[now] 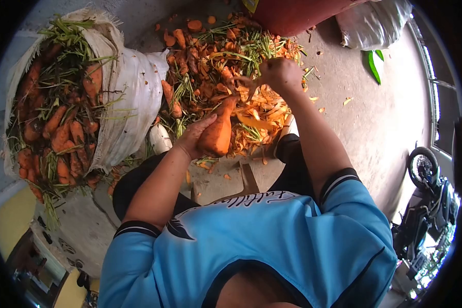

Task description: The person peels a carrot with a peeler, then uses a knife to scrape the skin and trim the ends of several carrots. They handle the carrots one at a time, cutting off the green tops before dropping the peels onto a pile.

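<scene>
A large carrot [216, 134] lies in my left hand [191, 136], its thick end low and its narrow end pointing up and to the right. Part of its surface looks bright orange. My right hand [281, 73] is closed above and to the right of the carrot, apart from it. What it grips is blurred and too small to name; a thin blurred shape extends from it towards the carrot's narrow end. Beneath both hands spreads a heap of orange peelings [264, 105] mixed with green stems and carrot pieces.
A white sack [133, 92] full of carrots and greens stands open at the left. At the top is a red container [292, 15], with another pale sack [374, 23] beside it. A green leaf [374, 68] lies on the floor. A motorcycle [426, 205] stands at the right.
</scene>
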Motion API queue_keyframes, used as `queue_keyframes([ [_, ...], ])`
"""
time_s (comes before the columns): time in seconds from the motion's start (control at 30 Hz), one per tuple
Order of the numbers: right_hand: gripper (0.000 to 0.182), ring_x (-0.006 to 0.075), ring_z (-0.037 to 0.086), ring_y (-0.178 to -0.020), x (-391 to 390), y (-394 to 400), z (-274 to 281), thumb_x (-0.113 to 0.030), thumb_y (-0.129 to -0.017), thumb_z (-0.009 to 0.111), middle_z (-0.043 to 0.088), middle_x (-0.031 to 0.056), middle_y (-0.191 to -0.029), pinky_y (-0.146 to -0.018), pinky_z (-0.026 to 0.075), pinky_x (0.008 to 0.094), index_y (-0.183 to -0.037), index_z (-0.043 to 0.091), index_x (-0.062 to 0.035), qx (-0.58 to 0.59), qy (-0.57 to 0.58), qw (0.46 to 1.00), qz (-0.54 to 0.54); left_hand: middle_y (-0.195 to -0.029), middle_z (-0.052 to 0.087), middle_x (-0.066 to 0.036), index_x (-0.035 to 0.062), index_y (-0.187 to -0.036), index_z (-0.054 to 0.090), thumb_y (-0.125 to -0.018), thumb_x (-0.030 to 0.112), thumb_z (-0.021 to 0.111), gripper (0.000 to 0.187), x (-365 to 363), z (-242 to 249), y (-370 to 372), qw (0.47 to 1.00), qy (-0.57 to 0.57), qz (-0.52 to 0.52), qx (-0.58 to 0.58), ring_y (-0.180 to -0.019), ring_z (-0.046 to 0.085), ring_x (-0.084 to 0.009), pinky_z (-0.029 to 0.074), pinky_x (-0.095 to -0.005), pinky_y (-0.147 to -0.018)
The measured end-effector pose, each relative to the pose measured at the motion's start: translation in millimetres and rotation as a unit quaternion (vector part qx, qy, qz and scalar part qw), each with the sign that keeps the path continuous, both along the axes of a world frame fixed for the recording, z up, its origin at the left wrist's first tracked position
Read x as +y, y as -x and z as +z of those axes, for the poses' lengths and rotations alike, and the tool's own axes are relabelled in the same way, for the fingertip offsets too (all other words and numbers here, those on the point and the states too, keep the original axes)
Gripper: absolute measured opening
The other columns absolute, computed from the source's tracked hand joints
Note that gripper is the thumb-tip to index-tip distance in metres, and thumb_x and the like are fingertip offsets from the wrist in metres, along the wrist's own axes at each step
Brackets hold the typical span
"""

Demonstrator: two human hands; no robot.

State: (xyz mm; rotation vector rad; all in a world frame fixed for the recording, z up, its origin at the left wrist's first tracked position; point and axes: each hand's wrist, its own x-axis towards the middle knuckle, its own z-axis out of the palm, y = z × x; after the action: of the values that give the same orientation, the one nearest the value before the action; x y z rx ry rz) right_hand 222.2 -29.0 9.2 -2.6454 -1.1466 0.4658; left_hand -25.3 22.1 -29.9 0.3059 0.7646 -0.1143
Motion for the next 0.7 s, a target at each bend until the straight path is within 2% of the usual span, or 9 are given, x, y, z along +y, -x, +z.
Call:
queue_keyframes([
  [0.03, 0.023, 0.0212, 0.058, -0.052, 0, -5, -6, -0.029, -0.071, 0.051, 0.060, 0.0047, -0.057, -0.055, 0.049, 0.0321, -0.066, 0.066, -0.0123, -0.050, -0.033, 0.998, -0.002, -0.099, 0.056, -0.008, 0.0068, -0.113, 0.046, -0.083, 0.035, 0.051, 0.041, 0, -3, 0, 1.000, -0.012, 0.010, 0.016, -0.086, 0.057, -0.0185, 0.048, -0.0343, -0.074],
  [0.1, 0.024, 0.0206, 0.058, -0.052, 1, 0, -7, -0.027, -0.072, 0.050, 0.060, 0.0055, -0.058, -0.055, 0.049, 0.0320, -0.066, 0.066, -0.0100, 0.008, -0.023, 1.000, -0.016, -0.098, 0.056, -0.008, 0.0073, -0.112, 0.047, -0.083, 0.037, 0.050, 0.041, 4, -2, 1, 0.999, 0.018, 0.027, -0.013, -0.086, 0.057, -0.0183, 0.048, -0.0340, -0.075],
  [0.23, 0.020, 0.0224, 0.057, -0.050, -5, 52, 7, -0.024, -0.068, 0.056, 0.058, 0.0089, -0.056, -0.050, 0.047, 0.0325, -0.064, 0.064, -0.0063, 0.118, -0.163, 0.962, 0.184, -0.098, 0.056, -0.005, 0.0084, -0.114, 0.046, -0.083, 0.038, 0.050, 0.043, 5, 9, -5, 0.997, 0.028, 0.047, -0.046, -0.087, 0.056, -0.0173, 0.048, -0.0336, -0.075],
  [0.3, 0.019, 0.0246, 0.056, -0.049, -6, 66, 11, -0.023, -0.066, 0.058, 0.057, 0.0106, -0.055, -0.049, 0.046, 0.0337, -0.063, 0.063, -0.0051, 0.074, -0.150, 0.953, 0.252, -0.100, 0.055, -0.004, 0.0087, -0.116, 0.045, -0.083, 0.037, 0.049, 0.044, 8, -2, -3, 0.994, 0.064, 0.015, -0.088, -0.089, 0.056, -0.0167, 0.048, -0.0330, -0.076],
  [0.4, 0.019, 0.0258, 0.055, -0.049, -6, 62, -1, -0.024, -0.066, 0.056, 0.056, 0.0101, -0.055, -0.049, 0.046, 0.0345, -0.061, 0.062, -0.0072, 0.079, -0.161, 0.951, 0.250, -0.102, 0.054, -0.004, 0.0088, -0.118, 0.044, -0.084, 0.037, 0.048, 0.044, 5, -6, 1, 0.997, 0.026, -0.009, -0.067, -0.090, 0.055, -0.0163, 0.048, -0.0321, -0.075],
  [0.5, 0.021, 0.0243, 0.057, -0.052, 4, 32, -1, -0.029, -0.067, 0.054, 0.059, 0.0075, -0.059, -0.052, 0.046, 0.0346, -0.060, 0.064, -0.0123, 0.077, 0.018, 0.991, 0.111, -0.096, 0.057, -0.005, 0.0077, -0.111, 0.047, -0.085, 0.038, 0.046, 0.040, -5, -3, -2, 1.000, 0.000, -0.004, -0.023, -0.083, 0.058, -0.0164, 0.049, -0.0321, -0.072],
  [0.57, 0.023, 0.0229, 0.058, -0.054, 0, 5, -2, -0.033, -0.069, 0.050, 0.060, 0.0036, -0.060, -0.055, 0.047, 0.0338, -0.062, 0.065, -0.0170, -0.026, 0.009, 0.997, 0.068, -0.092, 0.058, -0.006, 0.0070, -0.107, 0.048, -0.086, 0.039, 0.045, 0.039, -5, -2, -2, 1.000, 0.013, 0.009, -0.011, -0.079, 0.059, -0.0165, 0.050, -0.0321, -0.071],
  [0.67, 0.023, 0.0203, 0.059, -0.057, 1, -10, -3, -0.037, -0.069, 0.054, 0.061, 0.0031, -0.060, -0.056, 0.048, 0.0324, -0.066, 0.066, -0.0180, -0.010, 0.013, 0.999, -0.044, -0.092, 0.058, -0.006, 0.0064, -0.106, 0.049, -0.086, 0.039, 0.044, 0.038, 6, -3, 1, 0.998, 0.037, 0.034, -0.022, -0.079, 0.059, -0.0167, 0.050, -0.0321, -0.071],
  [0.7, 0.022, 0.0200, 0.059, -0.056, 3, -1, 2, -0.034, -0.070, 0.054, 0.061, 0.0038, -0.060, -0.056, 0.048, 0.0319, -0.066, 0.066, -0.0165, 0.030, -0.007, 0.999, -0.021, -0.093, 0.058, -0.006, 0.0063, -0.106, 0.049, -0.086, 0.039, 0.044, 0.039, 7, -5, 1, 0.998, 0.044, 0.038, -0.028, -0.080, 0.059, -0.0168, 0.050, -0.0321, -0.071],
])
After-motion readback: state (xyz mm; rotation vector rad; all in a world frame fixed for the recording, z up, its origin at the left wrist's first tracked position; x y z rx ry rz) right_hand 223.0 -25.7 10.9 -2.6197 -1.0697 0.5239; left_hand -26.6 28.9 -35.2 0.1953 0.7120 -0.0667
